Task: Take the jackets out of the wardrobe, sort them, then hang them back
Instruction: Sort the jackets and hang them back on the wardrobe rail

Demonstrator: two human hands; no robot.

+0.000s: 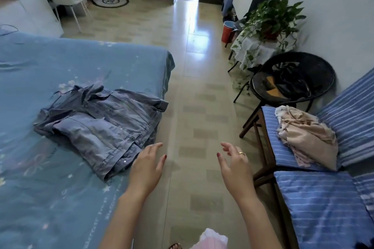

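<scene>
While both hands' grips hang spread, left hand (146, 168) nears denim jackets (101, 125); right hand (235, 166) apart.

Left hand (146, 170): over the floor (194, 91), at the bed (60, 168) edge
Jackets (101, 127): on the bed, just left of the left hand
Right hand (235, 168): apart from the left, over the floor
Bundled garment (307, 137): on a seat cushion (283, 153), right of the right hand
Round chair (293, 79): beyond that seat
Plant (271, 18): farther beyond, right of the floor

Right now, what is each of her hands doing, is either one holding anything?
Left hand: open, fingers relaxed, holding nothing, near the denim jacket on the bed.
Right hand: open, fingers loosely spread, holding nothing.
</scene>
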